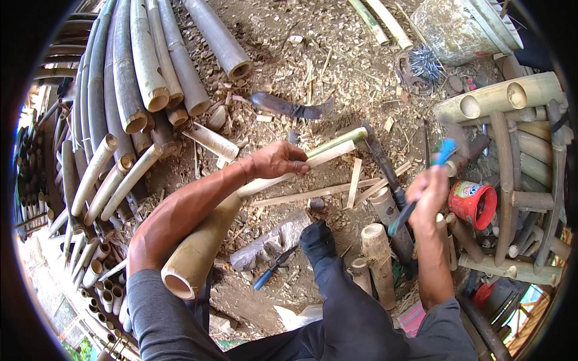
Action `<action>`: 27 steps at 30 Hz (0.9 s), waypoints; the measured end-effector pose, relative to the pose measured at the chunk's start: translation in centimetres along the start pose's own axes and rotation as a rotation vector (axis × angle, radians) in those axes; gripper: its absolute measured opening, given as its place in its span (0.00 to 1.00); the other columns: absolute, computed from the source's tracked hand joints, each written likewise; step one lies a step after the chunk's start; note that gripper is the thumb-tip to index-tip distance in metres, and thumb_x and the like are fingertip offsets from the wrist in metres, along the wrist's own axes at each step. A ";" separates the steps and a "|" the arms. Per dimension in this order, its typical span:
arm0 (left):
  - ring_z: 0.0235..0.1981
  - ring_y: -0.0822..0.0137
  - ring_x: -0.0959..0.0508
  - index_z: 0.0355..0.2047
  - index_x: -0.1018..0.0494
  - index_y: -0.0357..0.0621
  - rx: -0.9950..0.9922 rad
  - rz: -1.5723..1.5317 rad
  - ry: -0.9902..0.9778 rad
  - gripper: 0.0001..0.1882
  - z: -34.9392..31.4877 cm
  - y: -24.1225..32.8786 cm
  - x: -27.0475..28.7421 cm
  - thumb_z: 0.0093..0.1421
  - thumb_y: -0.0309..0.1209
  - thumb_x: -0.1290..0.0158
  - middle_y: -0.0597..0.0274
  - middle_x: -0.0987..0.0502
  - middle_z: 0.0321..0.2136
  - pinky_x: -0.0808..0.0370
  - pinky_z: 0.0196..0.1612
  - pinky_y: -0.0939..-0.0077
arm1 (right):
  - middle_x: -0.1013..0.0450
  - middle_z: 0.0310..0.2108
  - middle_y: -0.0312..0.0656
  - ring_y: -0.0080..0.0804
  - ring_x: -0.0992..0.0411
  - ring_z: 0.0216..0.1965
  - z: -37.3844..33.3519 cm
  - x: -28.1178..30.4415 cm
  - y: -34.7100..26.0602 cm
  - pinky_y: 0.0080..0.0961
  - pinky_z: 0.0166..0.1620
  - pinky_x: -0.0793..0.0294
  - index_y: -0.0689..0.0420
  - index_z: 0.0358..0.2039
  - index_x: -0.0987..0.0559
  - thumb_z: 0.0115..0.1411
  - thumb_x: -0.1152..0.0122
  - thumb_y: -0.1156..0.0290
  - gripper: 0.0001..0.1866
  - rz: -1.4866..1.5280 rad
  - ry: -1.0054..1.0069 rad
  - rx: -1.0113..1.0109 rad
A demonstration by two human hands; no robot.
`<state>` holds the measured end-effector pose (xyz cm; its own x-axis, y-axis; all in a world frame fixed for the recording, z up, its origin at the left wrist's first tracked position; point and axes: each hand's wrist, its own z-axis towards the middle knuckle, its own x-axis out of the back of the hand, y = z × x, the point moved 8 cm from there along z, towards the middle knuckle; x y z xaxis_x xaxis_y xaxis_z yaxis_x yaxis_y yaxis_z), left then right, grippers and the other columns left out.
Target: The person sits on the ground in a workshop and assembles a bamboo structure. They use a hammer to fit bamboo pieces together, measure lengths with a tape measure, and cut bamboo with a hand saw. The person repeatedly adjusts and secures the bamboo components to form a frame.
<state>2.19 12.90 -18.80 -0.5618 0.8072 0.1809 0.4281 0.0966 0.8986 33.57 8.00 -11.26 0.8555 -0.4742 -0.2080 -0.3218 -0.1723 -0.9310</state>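
My left hand [278,161] is closed around a split bamboo piece [330,155], pale on its cut side with a green strip along its far edge. The piece's right end lies close to a dark blade with a black handle [382,157], leaning on the ground. Raised at the right, my right hand [426,191] grips a hammer by its blue and black handle [444,151]; its far end is smeared by motion. Under my left forearm rests a thick bamboo tube [211,243]. Nearer me, a blue-handled chisel-like tool [272,269] lies beside a notched wood block [271,240].
Long bamboo poles [144,66] fill the left side. A curved dark knife [289,107] lies ahead among shavings. On the right are a red bucket [472,203], a bamboo frame [506,180], a whitish bucket [460,33] and a nail pile [425,64]. Upright bamboo stubs [378,259] stand by my foot [317,242].
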 end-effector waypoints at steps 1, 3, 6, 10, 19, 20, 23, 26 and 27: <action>0.32 0.70 0.22 0.38 0.21 0.39 0.012 0.030 -0.005 0.21 -0.1 -0.2 -0.3 0.63 0.47 0.44 0.61 0.19 0.29 0.25 0.39 0.70 | 0.37 0.17 0.30 0.15 0.43 0.10 -2.1 -2.3 1.8 0.15 0.11 0.41 0.53 0.54 0.32 0.70 0.54 0.66 0.14 -0.237 -0.284 -0.219; 0.32 0.69 0.21 0.38 0.20 0.38 0.015 -0.073 -0.002 0.21 -0.3 -0.7 0.3 0.63 0.47 0.44 0.59 0.18 0.29 0.25 0.40 0.69 | 0.37 0.17 0.30 0.14 0.43 0.10 -3.7 -3.0 3.3 0.15 0.10 0.42 0.54 0.60 0.35 0.69 0.52 0.68 0.19 -0.509 -0.548 -0.428; 0.32 0.70 0.21 0.38 0.20 0.38 0.011 0.054 0.019 0.20 -0.5 -0.2 0.2 0.63 0.46 0.44 0.59 0.18 0.29 0.24 0.40 0.70 | 0.37 0.17 0.29 0.13 0.44 0.11 1.1 0.2 1.4 0.17 0.11 0.41 0.53 0.57 0.33 0.70 0.51 0.65 0.17 -0.404 -0.310 -0.274; 0.32 0.71 0.21 0.39 0.20 0.39 0.015 0.014 0.021 0.20 -0.6 -0.9 0.1 0.63 0.45 0.44 0.60 0.18 0.30 0.24 0.40 0.71 | 0.41 0.17 0.28 0.15 0.43 0.13 1.2 0.6 0.7 0.16 0.15 0.38 0.52 0.56 0.34 0.70 0.52 0.63 0.17 -0.046 -0.048 -0.049; 0.31 0.72 0.22 0.37 0.20 0.40 -0.007 0.044 0.023 0.18 -0.8 -0.4 0.3 0.63 0.45 0.45 0.61 0.19 0.28 0.25 0.38 0.70 | 0.39 0.15 0.29 0.13 0.43 0.09 1.2 -0.6 0.4 0.15 0.10 0.42 0.51 0.51 0.31 0.72 0.58 0.62 0.13 -0.079 0.004 -0.072; 0.31 0.71 0.22 0.37 0.20 0.41 -0.012 0.043 0.020 0.18 -0.6 -0.5 0.3 0.63 0.45 0.45 0.61 0.19 0.28 0.25 0.37 0.70 | 0.39 0.15 0.28 0.13 0.44 0.09 0.9 -0.5 1.0 0.15 0.10 0.42 0.50 0.51 0.31 0.72 0.58 0.61 0.13 -0.053 0.048 -0.017; 0.31 0.68 0.21 0.37 0.20 0.41 0.017 0.050 0.036 0.19 -1.3 -1.2 0.2 0.63 0.45 0.45 0.60 0.19 0.28 0.25 0.38 0.69 | 0.35 0.17 0.31 0.16 0.41 0.10 -4.6 -3.6 5.2 0.15 0.11 0.42 0.55 0.60 0.35 0.70 0.52 0.65 0.20 -0.527 -0.600 -0.463; 0.31 0.68 0.20 0.36 0.20 0.40 0.012 0.030 0.053 0.19 -1.5 -1.3 0.3 0.63 0.46 0.45 0.60 0.18 0.28 0.25 0.38 0.69 | 0.35 0.19 0.30 0.13 0.43 0.11 -1.0 -3.2 2.3 0.13 0.12 0.41 0.51 0.58 0.33 0.71 0.54 0.67 0.17 -0.401 -0.397 -0.346; 0.31 0.68 0.20 0.36 0.20 0.40 0.011 0.038 0.053 0.19 -1.6 -1.2 0.3 0.63 0.46 0.45 0.60 0.18 0.29 0.25 0.38 0.69 | 0.37 0.19 0.29 0.12 0.43 0.11 1.0 -2.2 1.0 0.13 0.13 0.41 0.50 0.57 0.32 0.71 0.54 0.66 0.15 -0.253 -0.273 -0.237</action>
<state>0.43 12.06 -19.16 -0.5818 0.7782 0.2364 0.4577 0.0729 0.8861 31.83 9.74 -12.04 0.9849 -0.1519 -0.0835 -0.1454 -0.4620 -0.8749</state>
